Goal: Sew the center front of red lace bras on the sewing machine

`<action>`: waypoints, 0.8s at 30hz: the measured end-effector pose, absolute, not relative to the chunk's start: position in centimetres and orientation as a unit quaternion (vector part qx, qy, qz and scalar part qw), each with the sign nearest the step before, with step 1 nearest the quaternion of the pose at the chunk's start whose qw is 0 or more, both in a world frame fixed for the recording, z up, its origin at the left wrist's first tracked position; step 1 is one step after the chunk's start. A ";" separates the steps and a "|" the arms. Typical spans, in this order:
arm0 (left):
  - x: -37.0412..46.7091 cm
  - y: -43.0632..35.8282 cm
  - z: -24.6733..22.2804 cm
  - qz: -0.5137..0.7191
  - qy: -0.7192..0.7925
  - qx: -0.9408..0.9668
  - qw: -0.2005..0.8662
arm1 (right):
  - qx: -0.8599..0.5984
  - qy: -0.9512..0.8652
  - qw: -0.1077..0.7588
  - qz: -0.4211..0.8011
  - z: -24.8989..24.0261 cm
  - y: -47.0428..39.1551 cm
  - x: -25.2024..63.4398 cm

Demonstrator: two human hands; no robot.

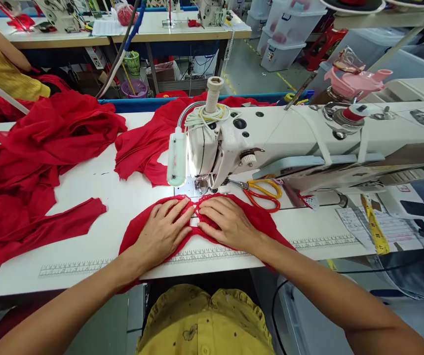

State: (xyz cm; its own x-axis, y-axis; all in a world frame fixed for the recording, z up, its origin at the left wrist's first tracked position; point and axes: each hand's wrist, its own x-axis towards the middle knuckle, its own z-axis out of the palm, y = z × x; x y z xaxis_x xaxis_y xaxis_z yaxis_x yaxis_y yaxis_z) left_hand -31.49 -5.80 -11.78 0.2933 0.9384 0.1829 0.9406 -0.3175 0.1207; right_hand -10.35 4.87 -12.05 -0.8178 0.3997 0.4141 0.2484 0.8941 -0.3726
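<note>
A red fabric piece [271,227] with lace-like edging lies on the white table in front of the sewing machine [212,148]. My left hand [163,229] rests flat on its left part, fingers spread and pointing toward the needle area. On the right part lies my right hand [230,222], its fingers also stretched out over the cloth. Between the two hands the fabric narrows, just in front of the presser foot [201,185]. Scissors with orange and yellow handles [265,194] lie right of the machine head, beyond my right hand.
Red cloth [49,143] is heaped at the left, and more red fabric [145,148] lies behind the machine head. A yellow measuring tape [376,229] and papers [397,229] are at the right. Another person's arm [2,39] shows at the upper left.
</note>
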 end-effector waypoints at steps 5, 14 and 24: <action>-31.8 -5.9 -12.2 -0.133 -0.579 -0.804 -0.036 | -0.179 -0.940 0.242 0.158 -12.1 4.9 -10.3; -31.9 -5.7 -12.1 -0.129 -0.577 -0.806 -0.024 | -0.198 -0.944 0.224 0.139 -12.3 4.9 -10.2; -31.7 -5.5 -12.1 -0.131 -0.588 -0.798 -0.031 | -0.217 -0.946 0.215 0.111 -11.7 4.7 -10.4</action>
